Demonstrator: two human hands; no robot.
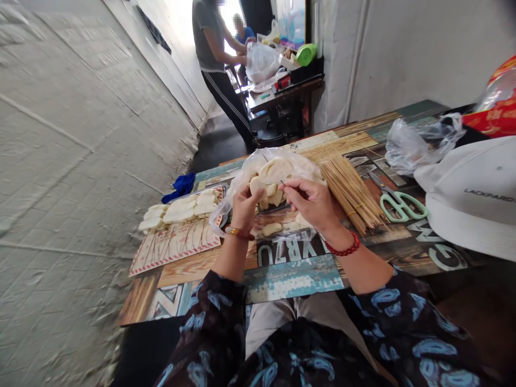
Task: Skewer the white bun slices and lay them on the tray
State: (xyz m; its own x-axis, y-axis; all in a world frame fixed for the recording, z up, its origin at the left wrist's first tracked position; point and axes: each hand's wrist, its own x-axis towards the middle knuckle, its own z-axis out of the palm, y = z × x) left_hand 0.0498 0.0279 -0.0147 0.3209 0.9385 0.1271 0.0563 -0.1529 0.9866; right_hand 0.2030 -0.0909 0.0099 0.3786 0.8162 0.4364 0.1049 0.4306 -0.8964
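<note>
My left hand [244, 209] is closed on a pale, rounded food slice [257, 185], its exact kind unclear. With thumb and fingers pinched, my right hand [310, 201] grips a thin skewer [282, 183], mostly hidden. Behind both hands lies an open clear plastic bag [248, 167] with more pale slices, a large oval slice [276, 170] among them. One small loose slice [272, 229] rests on the table between my wrists. To the left, skewered slices [179, 209] lie in rows, their sticks extending over a red-edged sheet [173, 250].
A bundle of wooden skewers [352, 196] lies right of my right hand, beside green-handled scissors [403, 206]. Farther right are a crumpled plastic bag [419, 142] and a white cap [471, 193]. Blue cloth [180, 186] sits at the far left edge. A person [220, 64] stands beyond, handling a bag.
</note>
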